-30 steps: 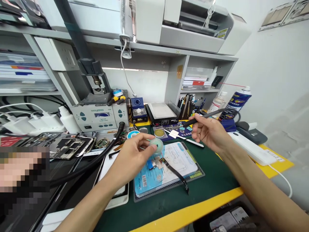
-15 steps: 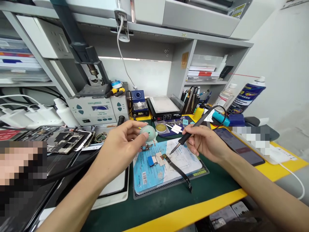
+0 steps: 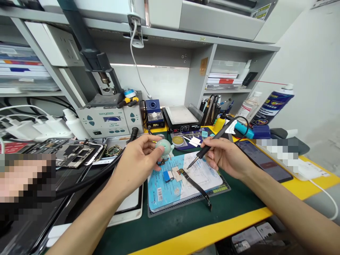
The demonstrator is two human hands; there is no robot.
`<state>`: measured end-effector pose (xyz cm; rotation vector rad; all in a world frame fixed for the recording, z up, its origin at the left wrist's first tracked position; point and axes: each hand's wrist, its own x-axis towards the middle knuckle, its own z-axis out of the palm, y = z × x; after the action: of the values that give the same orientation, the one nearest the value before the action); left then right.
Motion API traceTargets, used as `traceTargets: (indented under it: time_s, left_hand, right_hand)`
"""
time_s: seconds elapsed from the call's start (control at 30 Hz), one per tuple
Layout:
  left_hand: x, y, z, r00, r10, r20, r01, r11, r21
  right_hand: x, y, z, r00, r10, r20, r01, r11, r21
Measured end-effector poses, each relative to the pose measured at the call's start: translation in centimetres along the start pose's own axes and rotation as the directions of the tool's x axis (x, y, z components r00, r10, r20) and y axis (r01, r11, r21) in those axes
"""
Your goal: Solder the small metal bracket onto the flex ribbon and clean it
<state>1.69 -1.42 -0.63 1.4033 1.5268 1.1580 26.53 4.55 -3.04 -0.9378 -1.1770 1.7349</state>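
My left hand (image 3: 135, 163) is shut on a round, pale green translucent object (image 3: 163, 147), holding it just above the mat. Below that object, a small dark part with metal bits (image 3: 162, 162) lies partly hidden by my fingers. My right hand (image 3: 225, 156) grips a black soldering iron (image 3: 209, 146) like a pen, its thin tip over the printed blue-and-white mat (image 3: 186, 187). The tip touches nothing visible. On the mat lie a small blue component (image 3: 166, 176) and a black flex ribbon cable (image 3: 193, 186).
A soldering station (image 3: 108, 122), a preheater plate (image 3: 180, 118), a spray can (image 3: 272, 106) and a dark phone (image 3: 261, 161) stand around the green bench mat (image 3: 127, 233). Opened phones (image 3: 74, 156) and a black hose (image 3: 90, 182) lie left. A pixelated patch covers the lower left.
The soldering iron has swung from pointing up and right to pointing down over the mat. My left hand has moved up and left with the green object, and the view has shifted.
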Motion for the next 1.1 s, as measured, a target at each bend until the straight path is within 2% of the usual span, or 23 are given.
traceTargets:
  time_s: [0.23, 0.37, 0.53, 0.7, 0.87, 1.1]
  left_hand:
    - [0.3, -0.9, -0.3, 0.985, 0.094, -0.142, -0.071, 0.984, 0.162]
    - [0.3, -1.1, -0.1, 0.993, 0.075, -0.095, -0.06, 0.986, 0.155]
    - [0.1, -0.8, 0.1, 0.997, 0.027, -0.066, -0.023, 0.998, 0.061]
    - [0.1, -0.5, -0.2, 0.989, 0.026, -0.144, -0.008, 0.993, 0.12]
    - [0.2, -1.1, 0.1, 0.996, -0.073, -0.052, 0.077, 0.993, 0.092]
    - [0.1, -1.0, 0.5, 0.993, -0.108, -0.039, 0.109, 0.994, 0.01]
  right_hand:
    - [0.0, 0.1, 0.1, 1.0, -0.011, 0.007, 0.011, 1.0, 0.01]
    - [0.1, 0.1, 0.0, 1.0, -0.013, 0.002, 0.013, 1.0, 0.015]
    - [0.1, 0.1, 0.0, 1.0, -0.018, 0.007, 0.018, 1.0, 0.022]
    - [0.0, 0.0, 0.0, 1.0, -0.023, 0.008, 0.023, 1.0, 0.019]
    - [0.0, 0.0, -0.1, 1.0, -0.026, 0.009, 0.026, 1.0, 0.017]
    - [-0.1, -0.1, 0.0, 1.0, -0.022, 0.0, 0.022, 0.999, 0.027]
